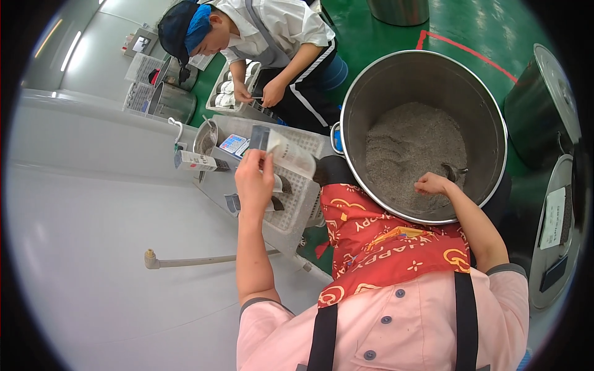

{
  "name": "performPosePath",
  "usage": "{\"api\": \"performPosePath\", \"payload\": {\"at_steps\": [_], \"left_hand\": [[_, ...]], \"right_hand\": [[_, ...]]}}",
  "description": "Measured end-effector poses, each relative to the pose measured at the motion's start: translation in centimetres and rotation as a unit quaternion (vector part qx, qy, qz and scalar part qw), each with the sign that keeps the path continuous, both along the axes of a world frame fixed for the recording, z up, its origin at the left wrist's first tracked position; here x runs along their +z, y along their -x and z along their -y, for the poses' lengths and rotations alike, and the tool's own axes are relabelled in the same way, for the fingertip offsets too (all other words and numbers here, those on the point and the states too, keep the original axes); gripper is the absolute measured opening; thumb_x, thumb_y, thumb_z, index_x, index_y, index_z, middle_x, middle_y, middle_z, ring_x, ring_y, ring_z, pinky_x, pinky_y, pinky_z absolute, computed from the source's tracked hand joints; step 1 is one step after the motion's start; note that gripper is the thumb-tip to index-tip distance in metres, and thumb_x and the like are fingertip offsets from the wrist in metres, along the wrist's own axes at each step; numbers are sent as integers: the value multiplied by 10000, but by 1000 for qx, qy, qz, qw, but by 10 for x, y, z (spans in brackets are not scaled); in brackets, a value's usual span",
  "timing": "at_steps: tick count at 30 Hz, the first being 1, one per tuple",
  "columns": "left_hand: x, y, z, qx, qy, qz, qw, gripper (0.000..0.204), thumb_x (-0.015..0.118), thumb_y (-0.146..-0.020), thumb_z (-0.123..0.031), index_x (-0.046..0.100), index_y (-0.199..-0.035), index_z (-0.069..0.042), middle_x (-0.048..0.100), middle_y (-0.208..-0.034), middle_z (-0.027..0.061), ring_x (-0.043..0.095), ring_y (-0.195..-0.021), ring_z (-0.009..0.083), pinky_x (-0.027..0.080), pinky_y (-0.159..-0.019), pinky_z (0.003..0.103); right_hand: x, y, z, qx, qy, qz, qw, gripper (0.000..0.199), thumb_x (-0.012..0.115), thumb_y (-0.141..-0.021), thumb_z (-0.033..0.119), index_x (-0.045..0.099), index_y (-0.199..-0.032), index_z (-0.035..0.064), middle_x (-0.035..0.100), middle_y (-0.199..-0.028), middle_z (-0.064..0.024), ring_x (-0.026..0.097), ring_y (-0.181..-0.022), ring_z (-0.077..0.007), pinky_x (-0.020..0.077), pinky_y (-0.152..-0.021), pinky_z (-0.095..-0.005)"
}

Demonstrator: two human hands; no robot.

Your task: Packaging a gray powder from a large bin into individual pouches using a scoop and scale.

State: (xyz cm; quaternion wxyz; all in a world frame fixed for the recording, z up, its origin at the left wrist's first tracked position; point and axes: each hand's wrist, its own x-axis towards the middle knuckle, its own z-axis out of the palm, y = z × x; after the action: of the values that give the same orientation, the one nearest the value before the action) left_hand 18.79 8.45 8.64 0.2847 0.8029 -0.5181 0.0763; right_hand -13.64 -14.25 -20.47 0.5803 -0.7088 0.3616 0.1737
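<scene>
At our far left, a pale hose (207, 261) with a brass-coloured end lies along the white surface. Further right, a white pack with a dark end (195, 162) stands near a metal bowl (205, 141) and a device with a blue panel (234, 144). Our left hand (253, 180) comes next, its fingers pinching a pouch (291, 154) by its side. The pouch is tilted above a white perforated basket (292, 224); it has a smoky grey upper end, a broad pale panel with small dark print and a rounded, darker lower end. Other pouches (275, 204) lie in the basket under it. Beyond, a co-worker (281, 28) bends over a small thing in both hands. To the right, between our knees, stands a big steel pot (424, 77) partly filled with grey-brown powder (405, 142). Our right hand (434, 183) is inside, fingers curled, just beside a metal scoop (455, 172); we cannot tell whether they grasp anything.
</scene>
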Motion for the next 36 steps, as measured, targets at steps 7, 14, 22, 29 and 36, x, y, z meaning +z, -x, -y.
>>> {"api": "performPosePath", "payload": {"at_steps": [7, 14, 22, 29, 36], "left_hand": [[-88, -86, -9, 114, -49, 93, 988, 113, 576, -826, -92, 563, -775, 8, 589, -782, 158, 584, -704, 339, 456, -634, 415], [-123, -95, -22, 203, -161, 80, 962, 131, 565, -834, -137, 600, -857, -13, 608, -870, 162, 602, -819, 352, 482, -710, 430], [-85, -20, 27, 114, -32, -10, 993, 154, 545, -829, -71, 568, -979, -46, 570, -701, 148, 561, -621, 297, 425, -585, 395], [-143, 110, 100, -304, -213, -135, 918, 666, 588, -737, -4, 329, -1348, -64, 446, -1238, 200, 411, -1189, 349, 349, -1002, 399], [-232, 151, 116, -278, -540, -48, 793, 477, 631, -786, -141, 478, -1230, -65, 561, -1126, 234, 555, -1032, 373, 458, -874, 417]], "right_hand": [[0, 0, 2, 34, 51, -51, 997, 297, 566, -842, 286, 687, -912, 24, 668, -807, -84, 634, -749, -160, 497, -707, -308], [5, 6, 1, 50, 95, -77, 991, 320, 567, -818, 311, 681, -951, 43, 678, -852, -94, 643, -815, -207, 491, -745, -333], [-14, 2, 2, 136, 181, 15, 974, 358, 521, -831, 332, 660, -876, 5, 654, -844, -189, 638, -802, -305, 489, -720, -431], [90, -3, -29, 61, 177, 151, 971, 288, 515, -866, 286, 630, -988, 52, 644, -949, -154, 605, -925, -306, 467, -824, -394], [224, 160, -7, -220, 448, 99, 861, 252, 536, -842, 235, 635, -976, 45, 608, -969, -165, 568, -964, -313, 456, -849, -398]]}}
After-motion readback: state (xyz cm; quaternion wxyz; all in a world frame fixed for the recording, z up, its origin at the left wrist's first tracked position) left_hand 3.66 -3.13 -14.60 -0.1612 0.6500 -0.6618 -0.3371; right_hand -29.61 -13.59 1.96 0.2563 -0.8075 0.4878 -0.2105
